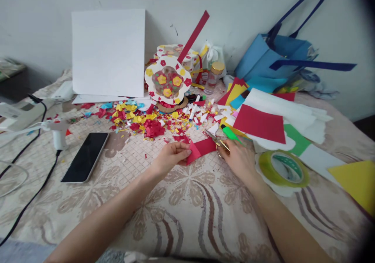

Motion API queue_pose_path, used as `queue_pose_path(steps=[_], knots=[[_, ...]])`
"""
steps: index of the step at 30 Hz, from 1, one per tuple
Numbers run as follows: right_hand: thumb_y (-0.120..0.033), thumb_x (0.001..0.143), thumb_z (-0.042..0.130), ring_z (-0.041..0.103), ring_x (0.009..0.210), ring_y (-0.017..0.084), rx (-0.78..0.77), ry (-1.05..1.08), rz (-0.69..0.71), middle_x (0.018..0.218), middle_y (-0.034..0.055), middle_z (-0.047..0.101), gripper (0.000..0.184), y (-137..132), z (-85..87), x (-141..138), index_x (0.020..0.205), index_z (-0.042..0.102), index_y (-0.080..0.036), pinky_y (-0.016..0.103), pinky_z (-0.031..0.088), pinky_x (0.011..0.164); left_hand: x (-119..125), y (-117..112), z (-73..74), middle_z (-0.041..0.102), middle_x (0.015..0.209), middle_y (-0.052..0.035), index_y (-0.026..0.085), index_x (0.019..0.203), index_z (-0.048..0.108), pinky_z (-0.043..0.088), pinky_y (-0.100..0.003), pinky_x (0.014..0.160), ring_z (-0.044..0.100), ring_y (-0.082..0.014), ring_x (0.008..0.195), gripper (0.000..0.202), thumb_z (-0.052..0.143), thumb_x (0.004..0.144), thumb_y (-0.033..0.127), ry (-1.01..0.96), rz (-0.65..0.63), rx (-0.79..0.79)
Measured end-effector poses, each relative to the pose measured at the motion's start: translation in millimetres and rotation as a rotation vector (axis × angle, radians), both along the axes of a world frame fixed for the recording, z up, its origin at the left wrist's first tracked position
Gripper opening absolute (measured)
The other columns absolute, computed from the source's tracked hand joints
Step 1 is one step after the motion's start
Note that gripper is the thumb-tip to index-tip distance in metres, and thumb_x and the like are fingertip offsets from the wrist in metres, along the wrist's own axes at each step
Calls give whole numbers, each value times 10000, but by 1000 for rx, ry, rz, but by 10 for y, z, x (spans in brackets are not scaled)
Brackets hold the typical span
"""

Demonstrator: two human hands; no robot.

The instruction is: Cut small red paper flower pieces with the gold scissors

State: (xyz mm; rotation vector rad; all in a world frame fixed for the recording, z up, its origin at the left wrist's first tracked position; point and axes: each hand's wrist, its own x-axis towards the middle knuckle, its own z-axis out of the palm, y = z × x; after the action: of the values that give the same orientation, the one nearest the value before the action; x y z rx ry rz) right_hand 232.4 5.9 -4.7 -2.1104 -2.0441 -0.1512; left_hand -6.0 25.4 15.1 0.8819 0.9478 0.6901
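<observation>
Between the thumb and fingers of my left hand [175, 153] is a folded piece of red paper [194, 155], held low over the tablecloth. My right hand [238, 156] is closed on the gold handles of a pair of scissors [215, 139], whose blades point up and to the left. Just past the paper's right end, the scissors lie beside another red paper strip [206, 146]. A green marker [230, 133] lies right behind my right hand. The fingertips inside the scissor handles are partly hidden.
Colourful paper scraps [146, 118] lie beyond my hands, before a flower-decorated round paper piece [167, 80]. A phone [85, 157] and a glue gun [58, 133] with cords are left. Clear tape [265, 168], red paper sheets [259, 123] and a blue bag [258, 56] are right.
</observation>
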Motion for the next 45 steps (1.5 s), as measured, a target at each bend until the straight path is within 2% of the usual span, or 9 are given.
queue_pose_path(steps=[2,5,8,11,19,24,31,38,45], knots=[[-346,858,513,574,808,250,100,81,45,900,110,614,215,-22,47,-28,926,644,-190,319,386,598,16,-19,2,661,691,-13,138,788,569,511,-223,566,619,-102,573,335,778,621,340,-11,16,-10],[-363,891,460,564,892,232,145,474,200,955,98,593,243,-96,169,-154,915,634,-195,324,433,682,44,-57,8,635,710,-1,142,773,563,538,-250,582,606,-103,608,316,772,624,327,-22,42,4],[-424,900,438,565,702,162,-181,975,298,824,41,594,282,-191,245,-337,893,608,-200,262,427,569,73,-93,2,604,720,9,139,769,568,543,-255,592,585,-96,625,293,758,641,323,4,46,34],[-393,839,556,542,694,138,-345,1207,318,783,8,581,213,-253,223,-477,900,578,-190,241,431,605,91,-122,-14,598,725,10,137,782,573,538,-251,612,581,-91,631,286,743,661,333,19,18,47],[-310,829,537,408,545,92,-337,1146,255,621,-50,454,167,-266,179,-517,723,499,-185,213,322,509,111,-140,-37,616,704,-11,131,777,573,502,-216,568,611,-107,615,321,698,710,419,63,-78,132],[-249,809,546,438,583,103,-254,1052,253,642,-36,492,122,-279,214,-536,712,523,-180,221,335,537,115,-129,-78,633,697,-19,128,764,565,507,-214,571,631,-119,622,353,701,699,448,65,-78,176],[-301,810,584,497,658,115,-364,1266,257,755,-17,539,124,-239,142,-489,836,534,-190,229,392,590,119,-141,-86,698,732,-41,138,852,542,539,-259,652,676,-139,643,367,716,695,421,-21,-90,51],[-204,829,522,493,654,114,-370,1204,341,736,-18,529,19,-249,133,-492,836,530,-188,243,391,601,107,-146,-104,697,680,-37,136,781,562,548,-267,654,690,-163,672,356,733,662,424,105,-176,82],[-157,826,515,531,677,113,-244,1122,356,789,-9,573,85,-259,134,-501,893,544,-199,231,416,607,90,-128,-104,718,737,-65,120,803,603,548,-255,631,699,-169,675,358,724,672,431,25,-209,-77]])
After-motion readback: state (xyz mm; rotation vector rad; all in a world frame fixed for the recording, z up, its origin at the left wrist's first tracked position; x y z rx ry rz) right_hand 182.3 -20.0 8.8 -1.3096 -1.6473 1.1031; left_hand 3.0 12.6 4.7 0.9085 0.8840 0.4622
